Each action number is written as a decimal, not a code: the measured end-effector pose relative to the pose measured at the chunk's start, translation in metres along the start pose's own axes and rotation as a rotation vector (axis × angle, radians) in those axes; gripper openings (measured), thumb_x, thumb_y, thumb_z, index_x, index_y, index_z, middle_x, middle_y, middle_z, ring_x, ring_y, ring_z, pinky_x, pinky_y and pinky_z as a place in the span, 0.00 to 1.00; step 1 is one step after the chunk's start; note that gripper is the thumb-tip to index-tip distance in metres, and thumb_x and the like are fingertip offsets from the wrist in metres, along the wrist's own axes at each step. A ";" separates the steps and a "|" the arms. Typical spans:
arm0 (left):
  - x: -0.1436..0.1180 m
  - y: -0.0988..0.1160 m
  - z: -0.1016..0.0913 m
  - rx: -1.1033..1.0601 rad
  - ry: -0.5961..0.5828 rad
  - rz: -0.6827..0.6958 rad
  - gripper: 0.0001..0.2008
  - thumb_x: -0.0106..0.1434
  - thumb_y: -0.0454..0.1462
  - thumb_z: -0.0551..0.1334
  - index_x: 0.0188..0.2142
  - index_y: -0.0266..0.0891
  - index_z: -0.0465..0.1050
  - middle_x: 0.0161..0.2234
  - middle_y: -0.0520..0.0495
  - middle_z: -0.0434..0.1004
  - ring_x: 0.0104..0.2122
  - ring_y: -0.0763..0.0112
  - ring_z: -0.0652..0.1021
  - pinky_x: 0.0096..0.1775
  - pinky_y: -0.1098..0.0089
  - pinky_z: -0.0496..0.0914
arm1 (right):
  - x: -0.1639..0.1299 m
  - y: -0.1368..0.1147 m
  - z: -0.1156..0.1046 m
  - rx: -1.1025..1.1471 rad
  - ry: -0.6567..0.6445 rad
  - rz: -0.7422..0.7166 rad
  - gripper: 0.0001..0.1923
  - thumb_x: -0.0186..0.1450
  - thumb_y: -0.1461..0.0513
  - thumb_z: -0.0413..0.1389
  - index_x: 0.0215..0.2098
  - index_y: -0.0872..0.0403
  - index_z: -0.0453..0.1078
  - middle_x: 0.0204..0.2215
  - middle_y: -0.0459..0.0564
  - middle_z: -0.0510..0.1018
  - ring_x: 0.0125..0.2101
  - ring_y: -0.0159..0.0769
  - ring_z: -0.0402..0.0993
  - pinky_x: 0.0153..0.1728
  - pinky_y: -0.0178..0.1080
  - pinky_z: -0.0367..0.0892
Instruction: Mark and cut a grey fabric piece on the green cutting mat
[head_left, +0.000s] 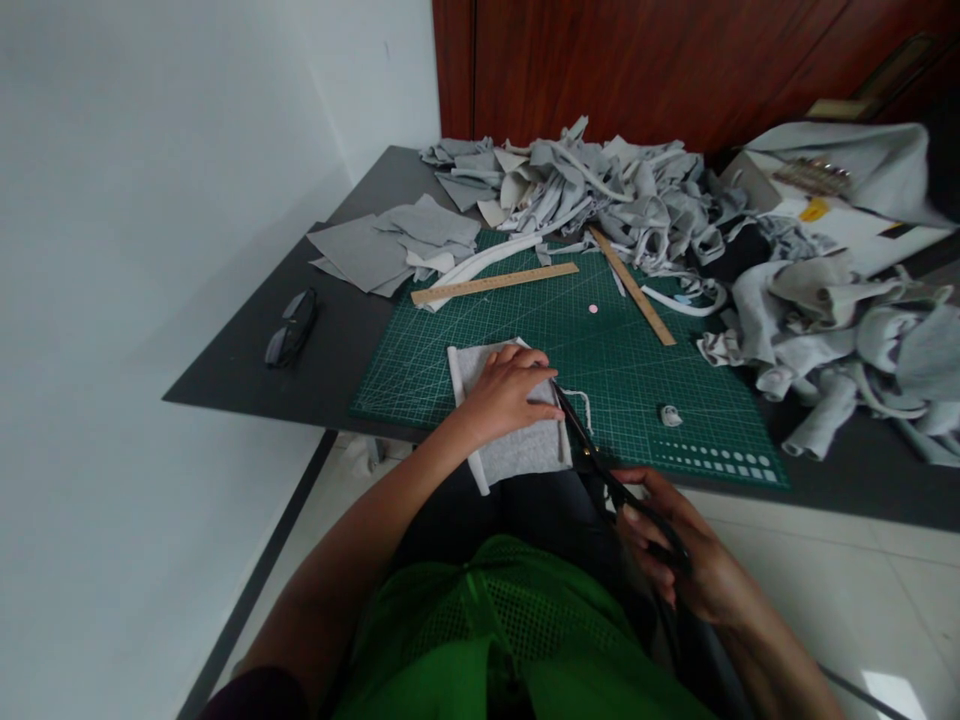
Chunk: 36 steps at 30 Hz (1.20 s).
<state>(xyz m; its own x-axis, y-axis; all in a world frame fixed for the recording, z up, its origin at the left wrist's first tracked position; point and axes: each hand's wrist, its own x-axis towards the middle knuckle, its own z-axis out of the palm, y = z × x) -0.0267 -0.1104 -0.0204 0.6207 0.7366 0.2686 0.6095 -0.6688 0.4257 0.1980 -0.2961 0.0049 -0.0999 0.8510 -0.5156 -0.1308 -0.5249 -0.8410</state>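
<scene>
A piece of grey fabric [525,455] lies at the front edge of the green cutting mat [637,380], its near part hanging over the table edge. My left hand [514,390] rests flat on it with fingers spread toward the right. My right hand [667,540] is closed round the handles of black scissors [592,455]. The scissor blades run along the fabric's right side, close to my left fingertips. A thin pale strip [587,405] curls on the mat just right of the blades. How far the blades are apart, I cannot tell.
Two wooden rulers [495,284] [634,287] lie on the mat. Behind is a heap of grey fabric scraps [637,190], with flat pieces [375,250] at left. Rolled fabric [817,350] and a white box [825,225] stand right. Glasses [292,328] lie left. A small scrap [670,415] sits right.
</scene>
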 end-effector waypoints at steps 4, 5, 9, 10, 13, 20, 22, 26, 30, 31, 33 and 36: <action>0.000 0.002 -0.001 -0.013 -0.018 -0.023 0.31 0.62 0.50 0.73 0.61 0.45 0.72 0.60 0.46 0.74 0.60 0.52 0.70 0.60 0.52 0.62 | 0.006 -0.007 0.001 0.021 -0.007 0.015 0.28 0.61 0.45 0.68 0.49 0.47 0.63 0.21 0.33 0.63 0.12 0.20 0.52 0.10 0.25 0.51; 0.000 0.003 -0.002 -0.019 -0.017 -0.033 0.34 0.62 0.50 0.73 0.63 0.44 0.69 0.61 0.44 0.73 0.60 0.51 0.69 0.61 0.52 0.62 | 0.007 -0.008 0.002 0.023 -0.005 0.014 0.28 0.60 0.45 0.68 0.49 0.47 0.63 0.21 0.33 0.63 0.12 0.20 0.52 0.10 0.25 0.51; 0.000 0.005 -0.001 -0.039 0.008 -0.070 0.43 0.59 0.48 0.75 0.67 0.40 0.60 0.60 0.40 0.74 0.61 0.49 0.70 0.60 0.52 0.63 | 0.010 -0.009 0.002 0.022 0.009 0.005 0.27 0.60 0.45 0.68 0.48 0.47 0.64 0.21 0.33 0.63 0.12 0.20 0.52 0.10 0.25 0.50; 0.000 0.005 -0.001 -0.043 0.016 -0.073 0.43 0.59 0.48 0.76 0.67 0.41 0.59 0.59 0.40 0.74 0.60 0.49 0.71 0.59 0.52 0.64 | 0.011 -0.008 0.002 0.019 0.012 0.003 0.27 0.60 0.46 0.68 0.48 0.47 0.64 0.21 0.33 0.63 0.12 0.21 0.52 0.10 0.25 0.50; -0.001 0.006 -0.001 -0.050 0.033 -0.070 0.42 0.57 0.47 0.77 0.65 0.41 0.60 0.58 0.41 0.75 0.58 0.49 0.72 0.58 0.51 0.65 | 0.010 -0.008 0.002 0.007 0.020 0.002 0.26 0.60 0.46 0.68 0.48 0.47 0.64 0.21 0.33 0.62 0.12 0.21 0.52 0.10 0.25 0.50; -0.001 0.003 0.002 -0.020 0.061 -0.027 0.26 0.58 0.50 0.75 0.49 0.40 0.72 0.54 0.43 0.75 0.58 0.53 0.71 0.59 0.54 0.65 | 0.007 -0.009 0.000 -0.005 0.020 0.026 0.26 0.60 0.46 0.68 0.48 0.48 0.65 0.21 0.33 0.62 0.11 0.21 0.51 0.11 0.26 0.49; -0.001 0.002 0.002 -0.011 0.066 -0.021 0.26 0.58 0.51 0.75 0.49 0.41 0.74 0.56 0.44 0.74 0.59 0.52 0.70 0.60 0.53 0.64 | 0.007 -0.008 0.000 -0.011 0.028 0.021 0.27 0.60 0.45 0.67 0.48 0.48 0.65 0.21 0.33 0.63 0.12 0.21 0.51 0.11 0.26 0.48; -0.001 0.001 0.002 -0.007 0.036 -0.034 0.26 0.59 0.51 0.75 0.52 0.43 0.77 0.58 0.44 0.73 0.62 0.51 0.68 0.62 0.51 0.62 | 0.005 -0.009 0.001 -0.064 0.035 0.006 0.28 0.60 0.44 0.67 0.49 0.48 0.65 0.20 0.33 0.63 0.11 0.21 0.51 0.11 0.26 0.47; -0.001 0.000 0.002 -0.009 0.033 -0.035 0.26 0.60 0.52 0.74 0.54 0.44 0.77 0.59 0.44 0.72 0.62 0.52 0.67 0.63 0.51 0.62 | 0.004 -0.011 0.006 -0.116 0.041 0.003 0.29 0.60 0.44 0.67 0.50 0.49 0.64 0.19 0.32 0.61 0.12 0.21 0.51 0.11 0.26 0.47; -0.001 0.000 0.003 -0.010 0.033 -0.034 0.27 0.60 0.52 0.74 0.54 0.44 0.77 0.59 0.44 0.72 0.62 0.52 0.68 0.63 0.51 0.62 | 0.004 -0.012 0.007 -0.121 0.040 0.000 0.30 0.60 0.43 0.67 0.50 0.49 0.64 0.19 0.32 0.61 0.12 0.21 0.51 0.11 0.26 0.48; -0.001 0.000 0.003 -0.008 0.028 -0.037 0.27 0.60 0.52 0.74 0.54 0.44 0.77 0.59 0.44 0.72 0.62 0.52 0.68 0.62 0.51 0.62 | 0.003 -0.013 0.008 -0.128 0.035 -0.006 0.31 0.60 0.43 0.67 0.51 0.49 0.63 0.19 0.32 0.62 0.12 0.21 0.51 0.12 0.27 0.48; -0.001 0.001 0.002 0.002 0.022 -0.043 0.28 0.60 0.52 0.74 0.55 0.43 0.76 0.59 0.43 0.72 0.62 0.51 0.68 0.62 0.51 0.62 | 0.002 -0.012 0.009 -0.132 0.028 -0.013 0.32 0.61 0.43 0.67 0.52 0.49 0.62 0.19 0.32 0.62 0.12 0.21 0.51 0.12 0.27 0.49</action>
<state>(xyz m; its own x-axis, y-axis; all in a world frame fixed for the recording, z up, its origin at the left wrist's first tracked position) -0.0251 -0.1119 -0.0221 0.5826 0.7669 0.2691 0.6364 -0.6364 0.4358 0.1904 -0.2880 0.0153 -0.0712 0.8588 -0.5074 -0.0012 -0.5087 -0.8609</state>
